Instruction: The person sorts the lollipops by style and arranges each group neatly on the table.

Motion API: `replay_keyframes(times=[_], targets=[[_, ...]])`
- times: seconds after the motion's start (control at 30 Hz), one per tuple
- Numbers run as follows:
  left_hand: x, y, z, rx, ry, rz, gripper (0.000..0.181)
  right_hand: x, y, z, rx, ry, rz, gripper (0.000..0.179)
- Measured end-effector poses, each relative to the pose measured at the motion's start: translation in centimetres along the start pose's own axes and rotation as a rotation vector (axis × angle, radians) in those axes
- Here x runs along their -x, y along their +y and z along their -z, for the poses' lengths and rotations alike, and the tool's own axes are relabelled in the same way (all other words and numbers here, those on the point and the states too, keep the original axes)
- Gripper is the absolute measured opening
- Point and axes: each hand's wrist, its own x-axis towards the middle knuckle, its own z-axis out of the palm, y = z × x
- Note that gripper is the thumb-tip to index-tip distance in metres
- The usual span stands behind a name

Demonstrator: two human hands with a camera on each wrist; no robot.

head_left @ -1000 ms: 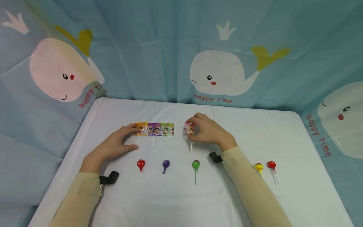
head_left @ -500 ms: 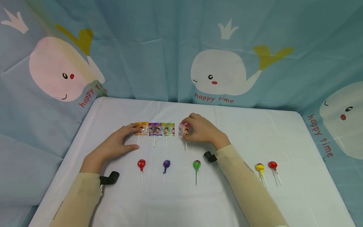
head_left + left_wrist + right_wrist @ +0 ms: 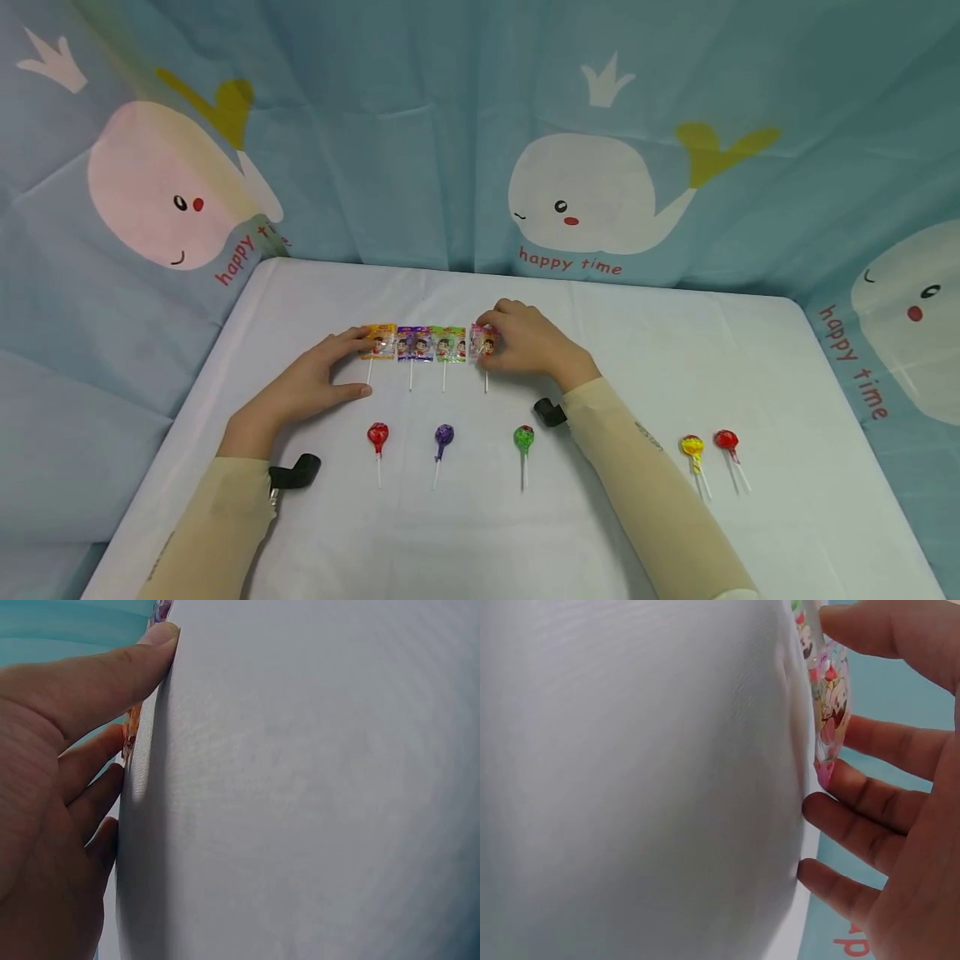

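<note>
A row of flat-wrapped lollipops lies across the upper middle in the head view: an orange one (image 3: 385, 342), a purple one (image 3: 415, 343), a green one (image 3: 449, 343) and a pink one (image 3: 483, 342), sticks toward the person. At the left end, my left hand (image 3: 309, 385) rests its fingertips on the orange wrapper, thumb apart on the table. My right hand (image 3: 531, 346) holds the pink lollipop between thumb and fingers, close beside the green one. In the right wrist view the fingers lie along the pink wrapper (image 3: 831, 705); they partly cover it from above.
Nearer the person lie round lollipops: red (image 3: 378, 435), purple (image 3: 444, 435) and green (image 3: 523, 438). A yellow one (image 3: 692, 446) and another red one (image 3: 727, 441) lie right of the right sleeve. A whale-print curtain (image 3: 420, 192) hangs behind the white table (image 3: 420, 542).
My right hand has slid the pink lollipop leftward, narrowing the gap to the green wrapper until they sit nearly side by side. My left hand has stayed at the orange one.
</note>
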Motion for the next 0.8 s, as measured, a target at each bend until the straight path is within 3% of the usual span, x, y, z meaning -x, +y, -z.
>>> replay_keyframes(times=[0.8], targets=[[0.09, 0.04, 0.03, 0.01, -0.003, 0.002, 0.073, -0.9, -0.87, -0.53, 0.126, 0.004, 0.008, 0.059]])
